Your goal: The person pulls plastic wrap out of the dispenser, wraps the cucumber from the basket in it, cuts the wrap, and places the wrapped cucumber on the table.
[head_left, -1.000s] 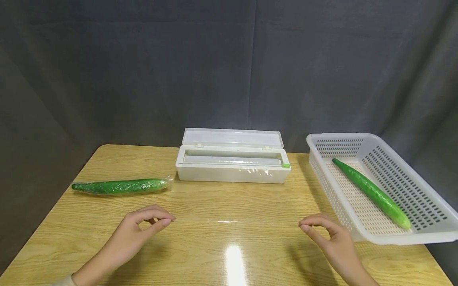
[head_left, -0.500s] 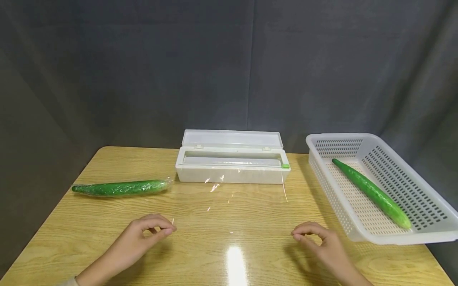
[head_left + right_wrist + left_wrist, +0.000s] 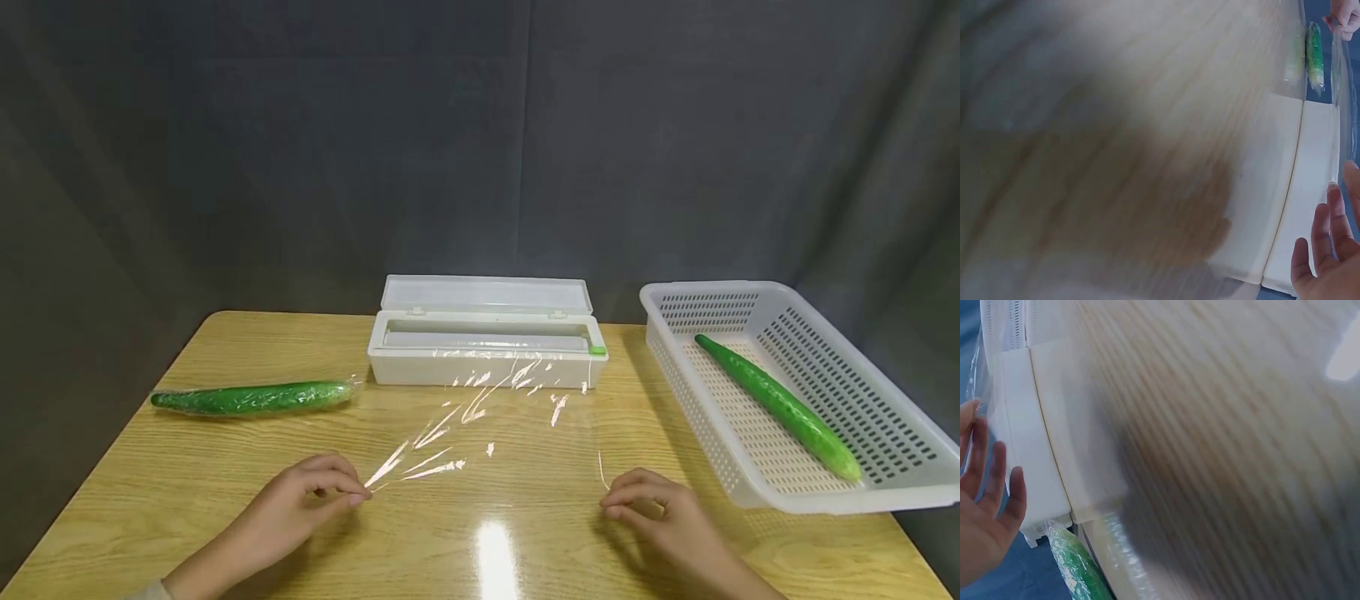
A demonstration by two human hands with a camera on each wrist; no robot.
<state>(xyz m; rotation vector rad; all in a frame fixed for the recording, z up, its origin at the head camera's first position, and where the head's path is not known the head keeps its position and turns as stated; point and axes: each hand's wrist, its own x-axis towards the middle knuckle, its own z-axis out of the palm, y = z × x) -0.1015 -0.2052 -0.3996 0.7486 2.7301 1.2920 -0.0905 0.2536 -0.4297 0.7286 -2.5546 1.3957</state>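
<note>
Drawn nearer since before, cling film (image 3: 495, 417), featherweight, limp, self-sticking: we pinch its near corners, left hand (image 3: 311, 496), right hand (image 3: 648, 508).

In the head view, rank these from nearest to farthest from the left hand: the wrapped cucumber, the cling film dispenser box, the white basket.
From the left hand, which pinches the film sheet:
1. Wrapped cucumber, just behind the hand, on the table's left side.
2. Cling film dispenser box, farther back at the table's middle, lid open.
3. White basket, across the table at its right edge, holding a bare cucumber.
</note>
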